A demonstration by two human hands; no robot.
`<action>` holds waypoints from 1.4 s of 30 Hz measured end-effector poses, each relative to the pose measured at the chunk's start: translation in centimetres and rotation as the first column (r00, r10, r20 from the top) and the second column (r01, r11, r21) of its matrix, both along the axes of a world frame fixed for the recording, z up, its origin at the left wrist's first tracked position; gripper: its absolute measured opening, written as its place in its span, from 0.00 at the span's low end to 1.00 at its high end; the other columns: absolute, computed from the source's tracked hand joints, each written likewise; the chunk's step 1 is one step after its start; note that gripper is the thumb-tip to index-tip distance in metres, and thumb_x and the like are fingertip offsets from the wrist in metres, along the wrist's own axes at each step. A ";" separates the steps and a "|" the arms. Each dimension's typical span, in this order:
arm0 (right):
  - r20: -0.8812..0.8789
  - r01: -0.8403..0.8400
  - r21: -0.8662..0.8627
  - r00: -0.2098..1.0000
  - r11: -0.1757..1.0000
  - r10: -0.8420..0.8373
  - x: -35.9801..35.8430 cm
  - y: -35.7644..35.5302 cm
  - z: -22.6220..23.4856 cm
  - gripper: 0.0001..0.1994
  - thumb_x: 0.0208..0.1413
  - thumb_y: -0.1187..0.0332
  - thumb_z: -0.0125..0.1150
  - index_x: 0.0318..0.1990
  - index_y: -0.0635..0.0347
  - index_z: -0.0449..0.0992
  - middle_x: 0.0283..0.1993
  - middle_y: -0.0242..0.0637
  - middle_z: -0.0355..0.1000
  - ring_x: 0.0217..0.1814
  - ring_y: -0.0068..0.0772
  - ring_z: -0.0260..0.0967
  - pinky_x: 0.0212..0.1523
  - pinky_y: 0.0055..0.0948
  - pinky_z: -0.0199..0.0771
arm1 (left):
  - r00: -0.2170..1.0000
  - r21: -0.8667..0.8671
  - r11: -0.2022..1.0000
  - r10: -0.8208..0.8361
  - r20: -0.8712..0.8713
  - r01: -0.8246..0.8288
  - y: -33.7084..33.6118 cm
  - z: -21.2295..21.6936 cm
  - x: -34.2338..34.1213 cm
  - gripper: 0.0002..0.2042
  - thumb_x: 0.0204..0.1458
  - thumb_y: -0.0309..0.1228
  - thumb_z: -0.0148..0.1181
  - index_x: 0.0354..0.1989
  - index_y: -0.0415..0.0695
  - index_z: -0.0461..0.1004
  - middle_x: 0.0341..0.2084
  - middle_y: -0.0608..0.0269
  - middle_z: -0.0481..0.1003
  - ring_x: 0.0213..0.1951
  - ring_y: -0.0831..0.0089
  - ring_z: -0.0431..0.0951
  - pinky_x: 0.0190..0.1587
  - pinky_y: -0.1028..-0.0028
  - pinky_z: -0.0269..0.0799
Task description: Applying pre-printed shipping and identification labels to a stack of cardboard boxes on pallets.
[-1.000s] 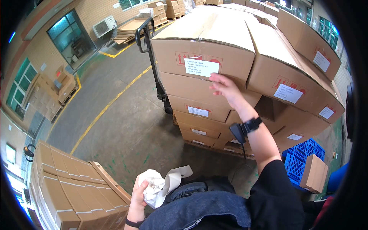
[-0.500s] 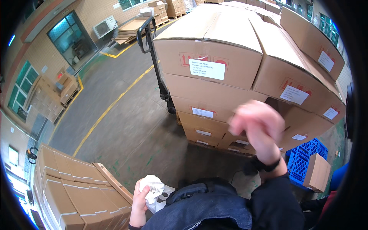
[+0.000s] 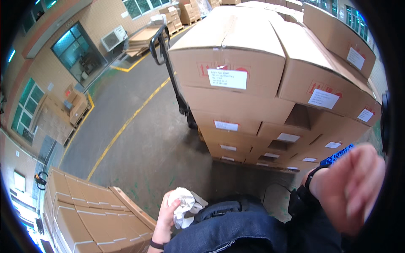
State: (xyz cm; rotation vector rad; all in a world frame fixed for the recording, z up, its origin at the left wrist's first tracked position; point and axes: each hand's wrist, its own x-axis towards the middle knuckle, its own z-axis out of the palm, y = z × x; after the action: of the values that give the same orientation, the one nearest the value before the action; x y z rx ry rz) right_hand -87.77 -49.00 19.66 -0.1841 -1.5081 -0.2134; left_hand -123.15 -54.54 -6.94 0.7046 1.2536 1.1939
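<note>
My left hand [image 3: 168, 207] is closed around a bunched-up piece of white paper [image 3: 184, 205], held low in front of my dark blue clothing. Its thumb lies on top of the paper. My right hand [image 3: 356, 187] is raised at the right, smeared by motion, so how its fingers are set is unclear. Ahead stands a stack of brown cardboard boxes [image 3: 228, 103] with white labels. One label [image 3: 227, 79] is on the upper left box, and another label [image 3: 323, 98] is on the box to its right. The right hand is apart from the stack.
A black pallet jack handle [image 3: 157, 50] rises left of the stack. More strapped cartons [image 3: 84, 202] stand on a pallet at lower left. A blue plastic pallet [image 3: 337, 154] shows partly behind my right hand. Yellow lines [image 3: 122, 128] cross the grey floor.
My right hand has swung from in front of the box stack out to the right and nearer to me. The left hand still holds the white paper. The view has shifted slightly.
</note>
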 end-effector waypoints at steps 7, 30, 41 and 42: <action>0.571 0.754 -0.151 0.594 0.639 -0.566 1.0 13.7 -5.6 0.24 0.44 0.71 0.61 0.52 0.62 0.67 0.56 0.41 0.63 0.60 0.41 0.57 0.59 0.36 0.58 | 0.989 0.016 0.995 0.099 0.110 -0.102 -1.9 -0.4 -1.3 0.22 0.47 0.29 0.58 0.50 0.39 0.58 0.41 0.55 0.68 0.42 0.66 0.72 0.44 0.67 0.71; 0.565 0.826 -0.042 0.484 0.563 -0.668 4.2 18.2 -5.5 0.25 0.47 0.76 0.51 0.57 0.64 0.60 0.53 0.50 0.63 0.58 0.49 0.57 0.63 0.43 0.48 | 0.990 0.026 0.991 0.130 -0.046 -0.129 -2.8 -1.2 -1.7 0.22 0.49 0.31 0.59 0.51 0.39 0.60 0.43 0.60 0.68 0.46 0.73 0.69 0.49 0.72 0.66; 0.604 0.699 -0.252 0.654 0.669 -0.456 3.9 20.3 -5.7 0.20 0.44 0.80 0.51 0.49 0.66 0.66 0.47 0.48 0.66 0.52 0.50 0.61 0.54 0.40 0.61 | 0.968 0.040 0.977 0.211 -0.135 -0.207 -4.5 -1.5 -0.9 0.26 0.48 0.38 0.61 0.52 0.39 0.60 0.44 0.61 0.68 0.47 0.74 0.68 0.50 0.74 0.63; 0.564 0.698 -0.215 0.659 0.683 -0.497 3.9 20.5 -5.9 0.20 0.44 0.80 0.51 0.49 0.66 0.66 0.47 0.48 0.66 0.53 0.50 0.61 0.53 0.40 0.61 | 0.965 0.033 0.977 0.214 -0.153 -0.212 -4.5 -1.4 -0.9 0.26 0.48 0.38 0.61 0.52 0.39 0.60 0.44 0.61 0.68 0.47 0.74 0.67 0.50 0.74 0.63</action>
State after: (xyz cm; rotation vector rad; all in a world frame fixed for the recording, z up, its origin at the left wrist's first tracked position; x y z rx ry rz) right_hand -83.87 -28.47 13.78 -1.0840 -1.9203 -0.5085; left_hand -124.09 -59.07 -8.30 0.6987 1.4812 1.3454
